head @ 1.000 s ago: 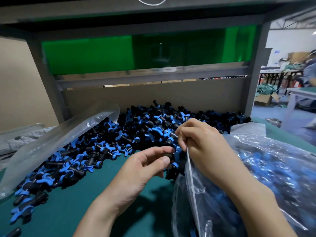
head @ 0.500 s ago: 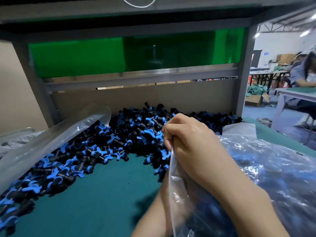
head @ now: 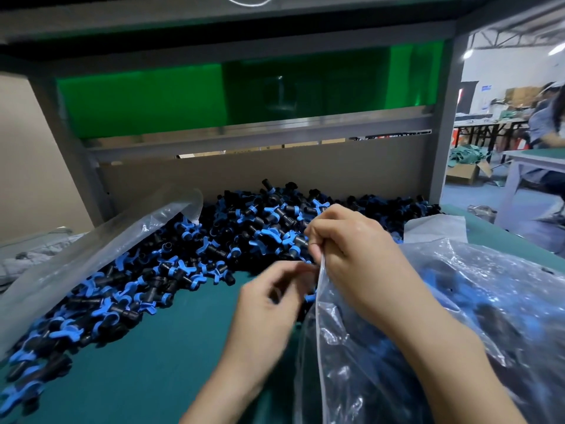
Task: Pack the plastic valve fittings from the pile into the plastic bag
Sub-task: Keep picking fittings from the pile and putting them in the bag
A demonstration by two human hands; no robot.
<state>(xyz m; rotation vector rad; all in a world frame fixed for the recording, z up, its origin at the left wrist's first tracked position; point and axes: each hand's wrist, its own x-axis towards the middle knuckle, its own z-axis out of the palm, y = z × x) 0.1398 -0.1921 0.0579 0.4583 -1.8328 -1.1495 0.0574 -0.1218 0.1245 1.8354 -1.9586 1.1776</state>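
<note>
A large pile of black and blue valve fittings [head: 214,240] lies across the green table top [head: 146,362], up to the back board. A clear plastic bag [head: 458,332] holding many fittings lies at the right. My right hand [head: 351,255] pinches the bag's left edge and holds its mouth up. My left hand [head: 269,301] is just outside the bag mouth, to its left. It is blurred, with its fingers loosely curled and no fitting plainly in them.
An empty clear bag [head: 91,255] lies over the pile's left side. A grey frame post [head: 443,133] and a brown back board [head: 275,175] close the bench. Beyond it at the right, a person [head: 547,123] sits at another table.
My left hand went into the bag with fittings and has now come back out to the left of the bag mouth. My right hand keeps hold of the bag's edge.
</note>
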